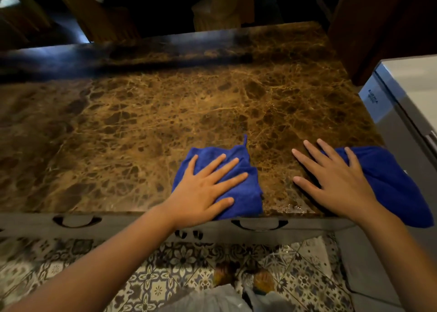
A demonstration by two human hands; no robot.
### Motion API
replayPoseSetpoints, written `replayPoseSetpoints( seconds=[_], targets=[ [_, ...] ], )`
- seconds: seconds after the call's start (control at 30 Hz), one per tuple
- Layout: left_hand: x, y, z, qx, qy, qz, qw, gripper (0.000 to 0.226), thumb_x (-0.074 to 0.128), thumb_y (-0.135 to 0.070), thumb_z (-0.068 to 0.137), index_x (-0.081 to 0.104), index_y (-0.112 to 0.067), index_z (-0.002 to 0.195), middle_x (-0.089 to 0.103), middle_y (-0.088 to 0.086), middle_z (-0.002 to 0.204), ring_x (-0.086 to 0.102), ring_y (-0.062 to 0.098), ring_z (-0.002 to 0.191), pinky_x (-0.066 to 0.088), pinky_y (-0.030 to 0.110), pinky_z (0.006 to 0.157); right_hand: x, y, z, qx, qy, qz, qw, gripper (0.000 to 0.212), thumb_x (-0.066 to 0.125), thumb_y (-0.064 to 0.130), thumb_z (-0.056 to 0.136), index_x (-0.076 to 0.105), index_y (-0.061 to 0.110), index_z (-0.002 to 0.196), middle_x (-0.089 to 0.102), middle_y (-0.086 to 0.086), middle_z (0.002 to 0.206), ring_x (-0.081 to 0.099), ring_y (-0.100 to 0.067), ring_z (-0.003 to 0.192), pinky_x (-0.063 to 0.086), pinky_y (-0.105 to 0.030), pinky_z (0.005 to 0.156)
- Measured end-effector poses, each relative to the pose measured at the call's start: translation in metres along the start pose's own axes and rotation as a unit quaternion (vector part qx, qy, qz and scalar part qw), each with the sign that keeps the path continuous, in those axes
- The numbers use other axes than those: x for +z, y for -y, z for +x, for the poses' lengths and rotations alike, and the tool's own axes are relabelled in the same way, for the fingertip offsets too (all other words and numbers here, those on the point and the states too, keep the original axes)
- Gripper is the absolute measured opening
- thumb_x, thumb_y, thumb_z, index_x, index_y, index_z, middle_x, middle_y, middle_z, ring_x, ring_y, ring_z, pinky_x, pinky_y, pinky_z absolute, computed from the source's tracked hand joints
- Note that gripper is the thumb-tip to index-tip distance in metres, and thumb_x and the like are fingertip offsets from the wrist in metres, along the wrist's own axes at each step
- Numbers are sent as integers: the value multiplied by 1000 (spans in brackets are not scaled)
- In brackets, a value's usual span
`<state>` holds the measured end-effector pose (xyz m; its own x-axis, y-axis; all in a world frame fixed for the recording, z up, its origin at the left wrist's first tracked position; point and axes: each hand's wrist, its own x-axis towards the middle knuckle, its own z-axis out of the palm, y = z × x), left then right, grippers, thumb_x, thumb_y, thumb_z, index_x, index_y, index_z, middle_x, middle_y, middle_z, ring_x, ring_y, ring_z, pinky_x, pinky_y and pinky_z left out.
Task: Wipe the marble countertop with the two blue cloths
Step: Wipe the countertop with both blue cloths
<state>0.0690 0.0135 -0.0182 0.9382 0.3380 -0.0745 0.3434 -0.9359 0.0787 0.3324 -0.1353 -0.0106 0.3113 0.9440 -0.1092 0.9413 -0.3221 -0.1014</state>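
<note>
Left forearm: seen closest, reaching up from the patterned floor tiles (151, 285) to the near edge of the counter.
Left hand (203, 188): laid flat with fingers spread wide, nothing gripped; the palm is pressed down on the left blue cloth (246, 193), a hold judged to suit sliding, not lifting.
Left blue cloth: bunched in loose folds at the near edge, right of centre, one corner drooping just over the lip.
Right hand (335, 181): also flat and splayed, nothing clasped; thumb and first two fingers are rested on bare stone, only the outer fingers on the right blue cloth (387, 184).
Right blue cloth: placed at the near right corner, a fold hanging past the edge; it is judged poorly pinned for a stroke.
Marble countertop (165, 122): brown, veined, otherwise bare; a wet-looking patch is seen at the near edge between the cloths.
Drawer handles (259, 224): set below the near edge.
Refrigerator (402, 103): stood against the right edge.
</note>
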Motion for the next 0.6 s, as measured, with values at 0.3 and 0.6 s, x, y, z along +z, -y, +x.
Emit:
replayPoseSetpoints(
  seconds=[0.3, 0.6],
  targets=[
    [5, 2, -55, 97, -2, 47, 994, 49, 22, -46, 96, 28, -32, 142, 30, -3, 150, 25, 22, 140, 24, 46, 113, -2, 0, 0, -4, 3, -4, 1000, 70, 6, 74, 78, 9, 43, 141, 8, 9, 156, -3, -13, 142, 0, -53, 112],
    [-5, 65, -57, -155, -41, -38, 986, 56, 11, -61, 89, 12, -40, 141, 15, -7, 154, 15, 18, 143, 15, 56, 111, -7, 0, -1, -17, 0, 57, 998, 69, 7, 70, 77, 12, 44, 140, 9, 10, 156, -4, -8, 141, -3, -51, 112]
  ],
)
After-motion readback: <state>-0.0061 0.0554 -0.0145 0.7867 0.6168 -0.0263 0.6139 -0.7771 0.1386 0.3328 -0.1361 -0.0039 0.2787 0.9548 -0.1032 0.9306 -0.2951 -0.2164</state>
